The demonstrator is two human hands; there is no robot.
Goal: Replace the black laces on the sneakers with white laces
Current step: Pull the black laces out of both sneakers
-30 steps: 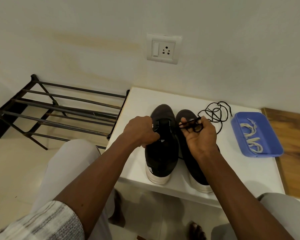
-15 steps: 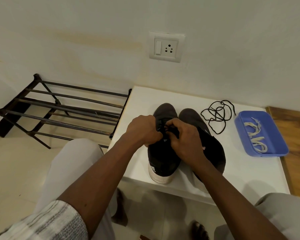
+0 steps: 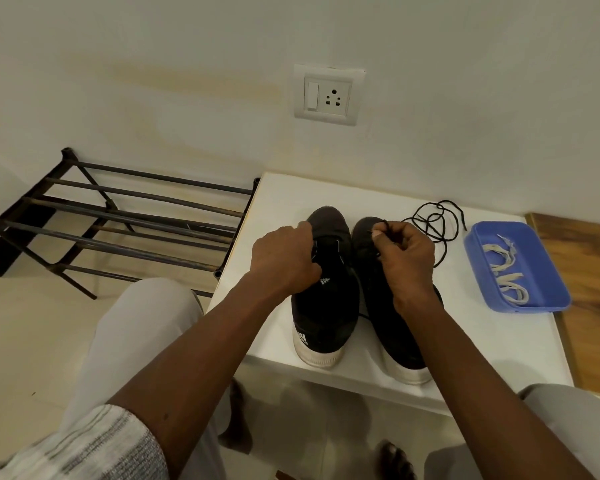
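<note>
Two black sneakers with white soles stand side by side on a small white table [image 3: 520, 344]. My left hand [image 3: 283, 259] grips the left sneaker [image 3: 326, 306] at its lace area, fingers curled over the tongue. Over the right sneaker [image 3: 392, 327], my right hand [image 3: 404, 259] pinches a black lace [image 3: 385, 224] between thumb and fingers. A loose black lace [image 3: 437, 221] lies coiled on the table behind the right sneaker. Several white laces [image 3: 504, 271] lie in a blue tray [image 3: 548, 296] at the right.
A dark metal shoe rack [image 3: 118, 216] stands on the floor to the left of the table. A wall socket [image 3: 328, 95] sits above the table. A wooden surface [image 3: 589, 271] adjoins the table on the right. My knees and bare feet are below the table edge.
My right hand went left to the left sneaker's lace area, then drew back right over the right sneaker, pinching a black lace. My left hand stayed on the left sneaker.
</note>
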